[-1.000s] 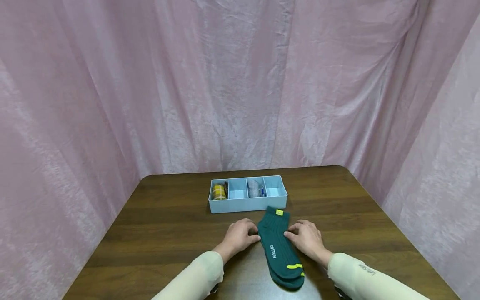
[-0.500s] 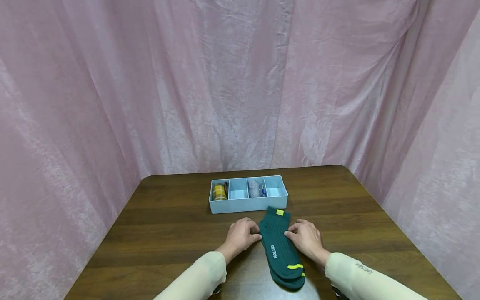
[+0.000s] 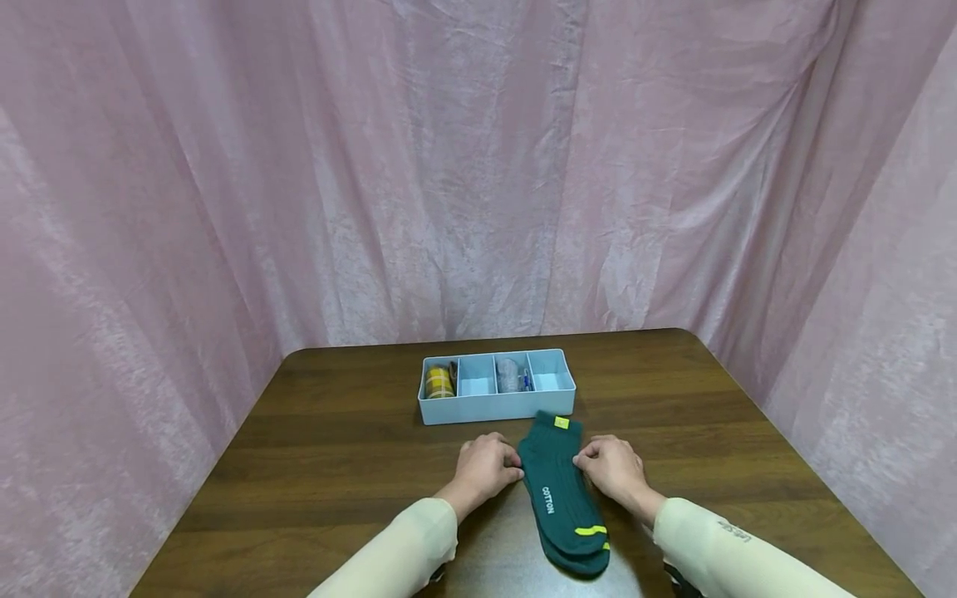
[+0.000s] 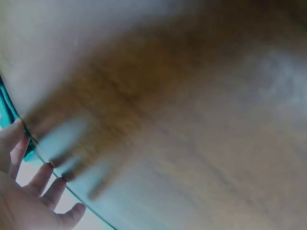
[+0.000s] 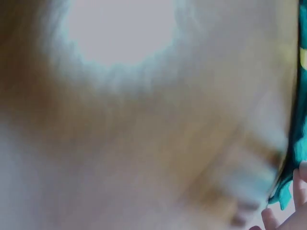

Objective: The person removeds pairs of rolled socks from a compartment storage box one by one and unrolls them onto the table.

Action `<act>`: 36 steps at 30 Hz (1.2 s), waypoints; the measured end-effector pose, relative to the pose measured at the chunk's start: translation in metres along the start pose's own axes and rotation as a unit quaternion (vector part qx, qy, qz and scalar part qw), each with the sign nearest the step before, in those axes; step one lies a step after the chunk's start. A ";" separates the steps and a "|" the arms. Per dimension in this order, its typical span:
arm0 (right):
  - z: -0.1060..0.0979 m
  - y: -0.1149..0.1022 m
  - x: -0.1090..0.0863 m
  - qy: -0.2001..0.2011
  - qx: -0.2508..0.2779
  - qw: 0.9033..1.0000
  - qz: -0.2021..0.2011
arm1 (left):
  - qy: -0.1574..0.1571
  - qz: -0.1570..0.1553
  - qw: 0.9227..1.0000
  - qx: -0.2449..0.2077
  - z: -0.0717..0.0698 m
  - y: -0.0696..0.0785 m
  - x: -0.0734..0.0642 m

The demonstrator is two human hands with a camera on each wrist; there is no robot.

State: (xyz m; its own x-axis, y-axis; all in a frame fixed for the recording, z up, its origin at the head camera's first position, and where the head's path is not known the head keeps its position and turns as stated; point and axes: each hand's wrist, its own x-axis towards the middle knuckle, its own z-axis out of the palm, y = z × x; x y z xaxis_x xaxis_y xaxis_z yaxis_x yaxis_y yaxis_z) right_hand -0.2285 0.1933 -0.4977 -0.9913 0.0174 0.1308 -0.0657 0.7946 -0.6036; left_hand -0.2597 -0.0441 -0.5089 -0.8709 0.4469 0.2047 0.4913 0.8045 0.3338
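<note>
A pair of dark green ribbed socks [image 3: 557,482] lies flat on the wooden table, one almost on top of the other. White "COTTON" lettering, yellow toe stripes and a yellow cuff label show on them. My left hand [image 3: 482,469] pinches their left edge between thumb and index finger; in the left wrist view its other fingers [image 4: 53,191] are spread against the table. On the opposite side, the right hand [image 3: 615,472] pinches the right edge below the cuff. Only a strip of green sock [image 5: 300,148] and some fingertips appear in the right wrist view.
Just beyond the cuffs stands a light blue divided box [image 3: 497,407]. A yellow checked roll [image 3: 439,382] fills its left compartment, and a grey rolled item [image 3: 507,375] sits in the third. Pink curtains [image 3: 478,166] hang behind the brown table [image 3: 299,465].
The head view has shifted very slightly. My right fingertips have moved a little outward and away from me along the socks' right edge. The left hand stays at the left edge.
</note>
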 end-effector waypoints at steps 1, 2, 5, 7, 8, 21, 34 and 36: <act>-0.002 0.001 0.001 -0.003 0.002 1.000 0.004 | -0.003 -0.001 1.000 0.001 -0.001 0.001 0.000; -0.005 0.002 0.002 -0.005 0.002 1.000 0.006 | -0.005 -0.002 1.000 0.001 -0.002 0.002 0.000; -0.012 0.007 0.004 -0.004 -0.002 1.000 0.014 | -0.007 -0.001 1.000 0.000 -0.004 0.003 0.000; -0.017 0.010 0.005 -0.002 -0.007 1.000 0.019 | -0.008 -0.001 1.000 0.001 -0.006 0.004 -0.001; -0.018 0.012 0.005 -0.003 -0.008 1.000 0.022 | -0.009 -0.001 1.000 0.002 -0.006 0.004 0.000; -0.011 0.008 0.003 -0.018 0.054 0.997 0.054 | -0.040 -0.003 0.999 0.022 -0.003 0.009 -0.001; -0.027 0.027 0.004 -0.061 0.070 0.994 0.059 | -0.056 -0.017 0.998 0.010 -0.006 0.009 0.000; -0.032 0.032 0.004 -0.068 0.075 0.993 0.064 | -0.055 -0.015 0.998 0.009 -0.006 0.009 0.000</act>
State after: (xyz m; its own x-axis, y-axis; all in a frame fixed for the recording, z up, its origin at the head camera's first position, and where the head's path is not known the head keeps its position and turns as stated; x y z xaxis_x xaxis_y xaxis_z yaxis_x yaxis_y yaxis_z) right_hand -0.2311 0.2384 -0.4918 -0.9982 0.0228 -0.0560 0.0562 0.6918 -0.7199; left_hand -0.2548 -0.0393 -0.5004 -0.8824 0.4615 0.0911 0.4647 0.8251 0.3213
